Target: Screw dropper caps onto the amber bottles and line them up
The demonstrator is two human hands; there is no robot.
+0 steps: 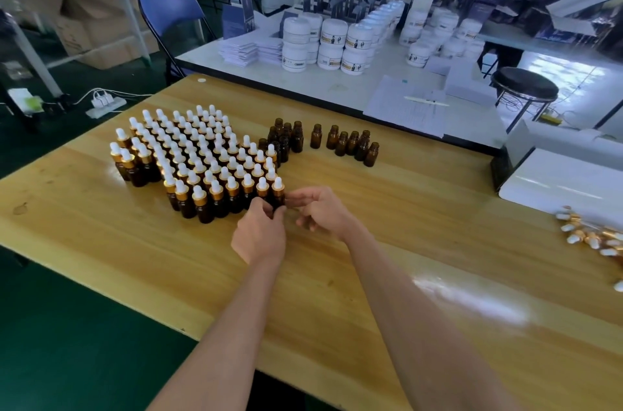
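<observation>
**A:** What carries everything?
**B:** A glossy wooden table [371,232]. Left of centre, capped amber bottles [202,161] stand upright, packed in tight rows.
**A:** And beyond them?
**B:** Uncapped amber bottles [350,142], in 2 loose groups toward the far edge. Dropper caps [590,235] lie heaped at the right edge, near a white tray [556,181] with a dark side.

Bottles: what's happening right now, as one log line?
left hand grips end capped bottle | right hand beside it | uncapped bottles behind | loose caps far right
</observation>
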